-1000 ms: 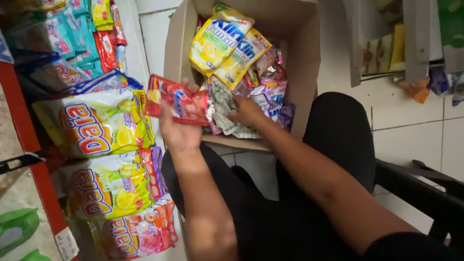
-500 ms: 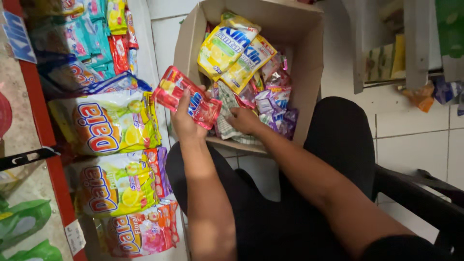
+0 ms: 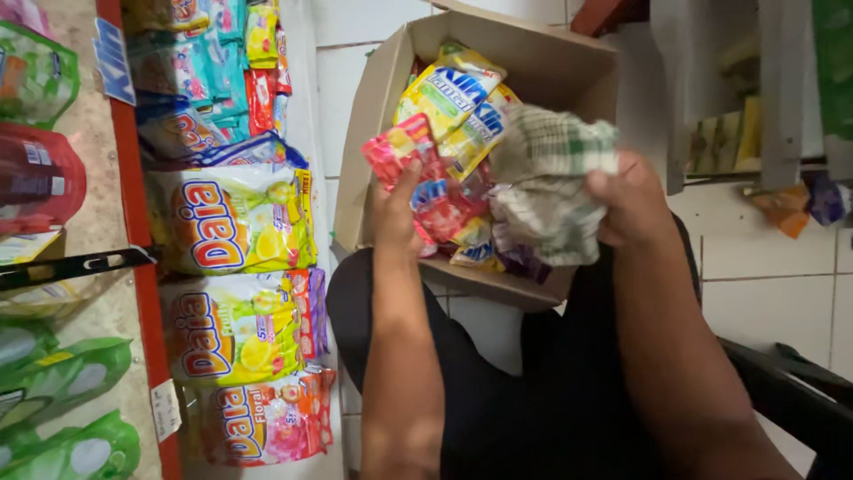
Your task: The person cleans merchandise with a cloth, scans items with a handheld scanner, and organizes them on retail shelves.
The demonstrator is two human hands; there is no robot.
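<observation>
Head view: I am pinching a strip of red sachets (image 3: 418, 178) in my left hand (image 3: 397, 213), and my right hand (image 3: 633, 206) is gripping a checked cloth (image 3: 551, 182). Both are hanging over the cardboard box (image 3: 373, 142), which is holding many packets; few are out.

Take the long red shelf edge (image 3: 135, 204) as your mark. Just to its right you see a large yellow plastic detergent bag with a lemon picture (image 3: 231, 218). Below that bag lies a second yellow bag of the same kind (image 3: 235, 329), and lower still a pink bag with flowers printed on it (image 3: 262, 418). Near the top of the edge, on the same side, hang teal sachets (image 3: 191, 62). To its left you have a dark red pouch (image 3: 35, 182) and, lower down, green plastic pouches (image 3: 53, 382). A small blue tag (image 3: 111, 58) sits on the edge itself. Far to its right are white wall tiles (image 3: 764, 293).
</observation>
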